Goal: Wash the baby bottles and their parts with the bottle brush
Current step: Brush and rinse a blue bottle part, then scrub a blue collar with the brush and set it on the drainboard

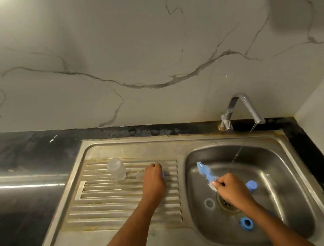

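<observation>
A clear baby bottle (116, 169) stands upside down on the ribbed drainboard (105, 201). Just right of it my left hand (153, 177) rests on the drainboard, fingers curled over a small blue part (163, 174) that is mostly hidden. Over the sink basin (266, 162) my right hand (231, 189) grips the blue-and-white bottle brush (205, 172), bristles pointing up and left. In the basin lie a blue ring (246, 223), a clear ring (209, 203) and a blue cap (251, 185) partly behind my right hand.
A chrome tap (244, 107) at the back runs a thin stream of water into the basin. The drain (226, 204) sits under my right hand. Black countertop (25, 150) surrounds the steel sink, and a marble wall rises behind it.
</observation>
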Demonstrator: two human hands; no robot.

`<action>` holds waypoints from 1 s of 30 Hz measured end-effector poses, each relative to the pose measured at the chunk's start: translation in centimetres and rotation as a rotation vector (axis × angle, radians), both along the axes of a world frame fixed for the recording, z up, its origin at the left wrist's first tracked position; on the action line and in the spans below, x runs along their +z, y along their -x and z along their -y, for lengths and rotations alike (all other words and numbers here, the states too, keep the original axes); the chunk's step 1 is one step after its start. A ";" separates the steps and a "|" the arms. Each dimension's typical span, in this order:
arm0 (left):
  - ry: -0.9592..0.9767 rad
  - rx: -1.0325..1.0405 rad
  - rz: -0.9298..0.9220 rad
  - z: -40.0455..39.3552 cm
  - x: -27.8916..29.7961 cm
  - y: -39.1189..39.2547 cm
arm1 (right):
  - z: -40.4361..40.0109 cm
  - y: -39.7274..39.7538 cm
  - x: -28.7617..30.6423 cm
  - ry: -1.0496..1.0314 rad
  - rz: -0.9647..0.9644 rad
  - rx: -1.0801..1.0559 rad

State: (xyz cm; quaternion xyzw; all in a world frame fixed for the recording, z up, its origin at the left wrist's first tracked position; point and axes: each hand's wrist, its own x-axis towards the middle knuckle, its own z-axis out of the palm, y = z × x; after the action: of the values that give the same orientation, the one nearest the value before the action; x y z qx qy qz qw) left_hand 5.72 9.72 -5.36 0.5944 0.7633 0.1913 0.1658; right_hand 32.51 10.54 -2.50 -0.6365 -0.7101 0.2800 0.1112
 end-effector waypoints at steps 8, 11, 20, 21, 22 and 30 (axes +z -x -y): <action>0.038 -0.014 0.010 -0.1 -0.1 0.3 | 0.4 0.5 -0.3 0.021 0.011 -0.028; 0.058 -0.010 0.014 -0.3 0.3 0.4 | 0.5 0.4 0.0 0.013 0.008 -0.035; -0.040 0.023 0.042 -2.2 2.1 -3.0 | 0.6 -1.7 1.6 0.044 -0.008 -0.105; -0.044 0.018 0.066 -2.5 2.3 -3.7 | 0.7 -2.3 1.8 0.053 0.001 -0.128; -0.039 0.004 0.090 -2.9 2.4 -4.6 | 0.7 -3.0 1.9 0.057 0.006 -0.150; -0.051 -0.194 0.033 -4.2 1.6 -13.6 | 1.5 -10.8 3.3 0.099 0.051 -0.273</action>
State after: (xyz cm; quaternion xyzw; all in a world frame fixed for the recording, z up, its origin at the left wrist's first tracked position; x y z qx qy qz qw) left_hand 19.36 13.95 -3.75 0.6662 0.6943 0.2034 0.1811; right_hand 43.34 9.04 0.81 -0.7387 -0.6049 0.2806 0.0986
